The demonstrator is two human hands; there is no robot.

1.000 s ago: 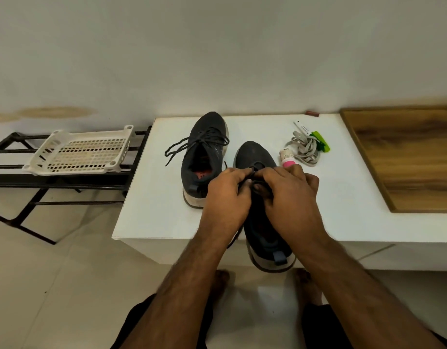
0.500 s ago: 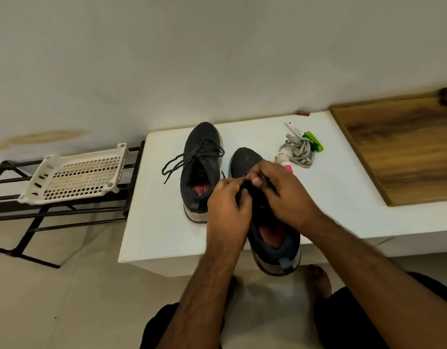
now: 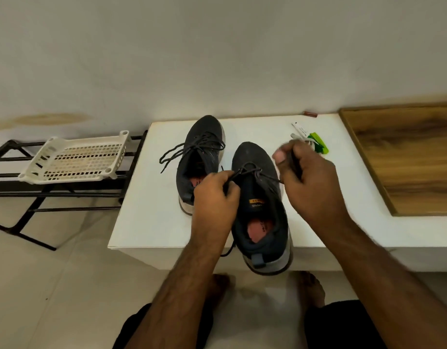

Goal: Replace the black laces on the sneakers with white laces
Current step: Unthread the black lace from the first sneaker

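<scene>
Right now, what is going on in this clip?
A person is undoing the black lace on the nearer sneaker, which sits at the front edge of a white table. The left hand and the right hand each grip a lace end, drawn apart. The other sneaker is laced in black. The white laces lie partly hidden behind the right hand.

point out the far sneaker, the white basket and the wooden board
far sneaker (image 3: 204,129): head view, on its toe
white basket (image 3: 76,157): head view, on its slotted floor
wooden board (image 3: 406,157): head view, on its bare top
</scene>
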